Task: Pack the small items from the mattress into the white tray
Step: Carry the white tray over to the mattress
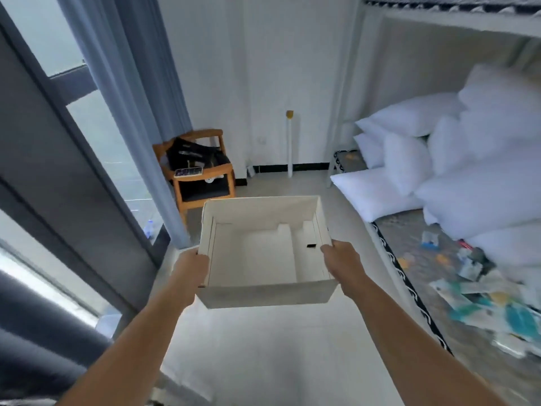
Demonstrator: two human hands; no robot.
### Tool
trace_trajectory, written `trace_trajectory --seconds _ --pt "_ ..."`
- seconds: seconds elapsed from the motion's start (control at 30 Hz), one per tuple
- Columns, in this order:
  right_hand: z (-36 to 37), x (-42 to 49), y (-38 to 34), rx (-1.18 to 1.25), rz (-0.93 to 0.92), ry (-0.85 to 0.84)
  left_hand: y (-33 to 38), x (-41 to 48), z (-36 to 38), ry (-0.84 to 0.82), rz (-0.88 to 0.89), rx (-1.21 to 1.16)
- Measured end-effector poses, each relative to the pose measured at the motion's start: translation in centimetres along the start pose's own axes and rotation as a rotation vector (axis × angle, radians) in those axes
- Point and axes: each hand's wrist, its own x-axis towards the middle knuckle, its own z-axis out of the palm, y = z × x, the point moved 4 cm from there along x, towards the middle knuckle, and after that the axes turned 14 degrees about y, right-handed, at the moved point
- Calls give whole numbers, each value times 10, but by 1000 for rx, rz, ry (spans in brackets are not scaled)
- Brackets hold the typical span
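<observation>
Pale floor tiles point(278, 353) run between a window wall on the left and a bunk bed on the right. Over the floor, in mid-air at the centre of the view, is the white tray point(263, 295), held level with its open top facing up. The left hand point(191, 263) grips the tray's left wall and the right hand point(339, 254) grips its right wall near the rim; most of the fingers are hidden behind the walls. Inside the tray are only moulded white dividers and one small dark mark near the right side.

To the right lies the mattress point(393, 227), well apart from the tray. The small items point(474, 285) are scattered on it; they are blurred, perhaps packets and wrappers in white, teal and yellow. White pillows point(468, 159) are heaped behind them. A wooden chair point(202, 171) with a dark bag on it stands beyond the tray, beside a grey-blue curtain point(137, 98).
</observation>
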Motion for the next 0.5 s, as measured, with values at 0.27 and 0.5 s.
trace_trajectory --seconds 0.27,0.5 --pt "-52 81 51 66 223 243 82 32 151 -202 183 88" --pt "-56 120 76 142 437 505 139 80 268 -445 356 193"
